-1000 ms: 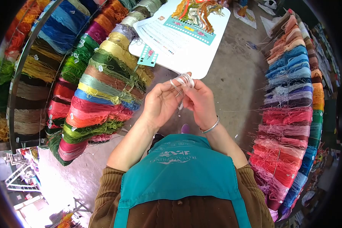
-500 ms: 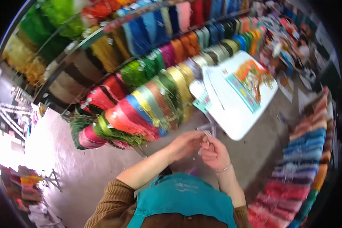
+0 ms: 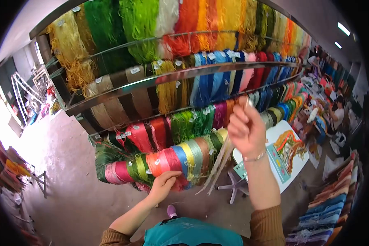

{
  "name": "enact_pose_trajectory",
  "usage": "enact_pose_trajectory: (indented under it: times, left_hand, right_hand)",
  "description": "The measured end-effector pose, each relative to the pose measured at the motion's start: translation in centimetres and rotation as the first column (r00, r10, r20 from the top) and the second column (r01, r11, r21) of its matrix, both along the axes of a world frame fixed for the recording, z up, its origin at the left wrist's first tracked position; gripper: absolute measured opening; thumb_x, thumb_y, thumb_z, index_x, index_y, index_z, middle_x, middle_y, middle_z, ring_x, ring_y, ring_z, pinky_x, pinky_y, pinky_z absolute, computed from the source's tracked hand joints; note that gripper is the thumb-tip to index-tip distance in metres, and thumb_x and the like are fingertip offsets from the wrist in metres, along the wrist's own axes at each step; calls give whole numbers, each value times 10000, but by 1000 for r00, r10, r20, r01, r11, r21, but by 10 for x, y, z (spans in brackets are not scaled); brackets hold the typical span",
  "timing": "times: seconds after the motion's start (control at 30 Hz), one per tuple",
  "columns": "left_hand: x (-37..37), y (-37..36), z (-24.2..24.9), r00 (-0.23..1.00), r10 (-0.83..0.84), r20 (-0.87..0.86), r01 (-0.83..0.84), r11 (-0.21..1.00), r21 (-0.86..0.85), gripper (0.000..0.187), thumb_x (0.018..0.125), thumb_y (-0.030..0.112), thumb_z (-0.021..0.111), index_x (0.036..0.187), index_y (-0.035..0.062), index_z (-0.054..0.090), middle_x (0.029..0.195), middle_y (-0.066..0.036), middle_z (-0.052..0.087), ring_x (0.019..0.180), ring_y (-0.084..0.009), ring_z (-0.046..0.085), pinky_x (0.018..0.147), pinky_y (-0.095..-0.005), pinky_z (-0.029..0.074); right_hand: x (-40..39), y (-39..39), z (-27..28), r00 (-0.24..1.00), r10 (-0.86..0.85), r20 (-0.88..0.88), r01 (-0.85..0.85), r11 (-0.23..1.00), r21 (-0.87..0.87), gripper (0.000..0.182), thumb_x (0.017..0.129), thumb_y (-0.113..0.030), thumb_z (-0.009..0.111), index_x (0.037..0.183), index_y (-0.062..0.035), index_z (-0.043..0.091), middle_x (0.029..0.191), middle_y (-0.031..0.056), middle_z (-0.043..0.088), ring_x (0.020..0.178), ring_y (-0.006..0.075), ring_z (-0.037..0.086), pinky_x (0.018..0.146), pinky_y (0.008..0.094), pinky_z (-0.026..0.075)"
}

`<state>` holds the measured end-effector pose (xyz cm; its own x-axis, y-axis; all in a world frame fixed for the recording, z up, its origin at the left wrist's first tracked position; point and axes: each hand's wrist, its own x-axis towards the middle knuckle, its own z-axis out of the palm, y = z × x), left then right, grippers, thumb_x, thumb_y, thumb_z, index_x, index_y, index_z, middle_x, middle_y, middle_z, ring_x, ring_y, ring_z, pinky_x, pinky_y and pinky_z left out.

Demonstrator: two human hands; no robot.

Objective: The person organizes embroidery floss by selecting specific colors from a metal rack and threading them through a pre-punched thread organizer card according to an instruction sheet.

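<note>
My right hand [image 3: 246, 129] is raised in front of the thread rack, its fingers closed at the top of a pale bundle of thread [image 3: 218, 166]. The strands hang down and to the left in a loose, split tail. Lower down, my left hand [image 3: 165, 186] is at the bottom row, fingers stretched across a coral-pink thread skein [image 3: 168, 160] and apparently touching it. Beside that skein are a blue skein [image 3: 182, 158] and a yellow skein [image 3: 188, 153]. Nothing shows in the left hand.
A multi-tier metal rack [image 3: 151, 84] of coloured skeins spans the front. On the right, a white table [image 3: 274, 133] carries a teal thread card [image 3: 279, 164] and tangled threads. More skeins [image 3: 320, 219] line the lower right. A person [image 3: 337, 117] sits among piles farther back.
My hands have parted from their shared pinch. The right rose with the pale thread; the left moved left to the coral-pink skein. The view has tilted up, showing more of the rack.
</note>
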<state>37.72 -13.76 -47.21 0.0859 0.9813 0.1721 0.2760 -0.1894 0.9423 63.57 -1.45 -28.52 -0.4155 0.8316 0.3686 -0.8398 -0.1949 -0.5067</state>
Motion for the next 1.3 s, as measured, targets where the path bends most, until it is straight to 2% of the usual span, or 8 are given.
enact_pose_trajectory:
  times: [0.2,0.4,0.43,0.5,0.63,0.77,0.97,1.3]
  left_hand:
    - [-45,25,-10,971,193,-141,-156,959,235,240,891,31,526,1081,-17,664,1064,-189,671,1027,-318,635,929,-358,479]
    - [-61,37,-19,976,201,-80,-181,962,204,214,892,28,533,1042,-20,677,1013,-194,684,981,-315,658,891,-353,499]
    - [-62,37,-18,979,192,-65,-178,968,179,212,891,27,535,1040,-19,678,1010,-192,685,975,-312,661,882,-350,502]
    - [-65,40,-21,982,181,-52,-168,968,186,205,886,22,544,1033,-15,682,998,-189,687,939,-309,673,840,-339,514]
    - [-70,40,-21,988,131,-79,-114,976,188,225,882,17,529,1042,-18,683,1026,-183,687,951,-292,672,859,-339,508]
    - [-75,39,-19,990,90,-105,-64,971,229,236,870,25,540,1056,-13,680,1036,-193,683,953,-319,670,859,-352,512]
    - [-76,39,-16,987,93,-128,-51,953,300,220,845,11,568,1030,-9,685,1005,-196,681,919,-338,670,815,-379,532]
    - [-72,38,-18,986,113,-123,-78,962,262,214,863,6,557,1033,-9,685,1003,-204,677,950,-344,661,851,-377,519]
  right_hand:
    - [-89,96,103,806,-501,317,411,857,311,163,882,-168,696,978,-58,623,674,-56,483,501,41,404,438,209,281]
    - [-168,194,153,455,-865,211,597,472,649,189,793,-142,729,878,22,689,712,22,639,618,105,554,565,258,434]
    - [-178,203,159,415,-883,221,601,448,662,212,805,-200,768,847,-25,657,660,-29,547,499,54,422,463,233,330]
    - [-191,215,171,206,-948,241,618,317,719,359,735,-292,766,841,43,693,745,115,679,677,189,618,669,329,484]
    - [-210,221,182,103,-952,288,669,280,688,337,730,-313,755,809,11,702,748,147,686,681,242,643,688,353,497]
    - [-219,229,187,310,-950,51,775,283,564,170,762,-159,729,723,-4,669,636,31,598,562,136,504,592,309,439]
    - [-198,183,215,806,-580,117,512,783,354,116,855,-91,666,892,-72,558,601,-18,482,399,65,336,378,235,227]
    - [-108,75,117,627,-651,427,464,753,467,109,904,-151,644,928,-44,645,603,-87,432,442,13,320,403,200,205]
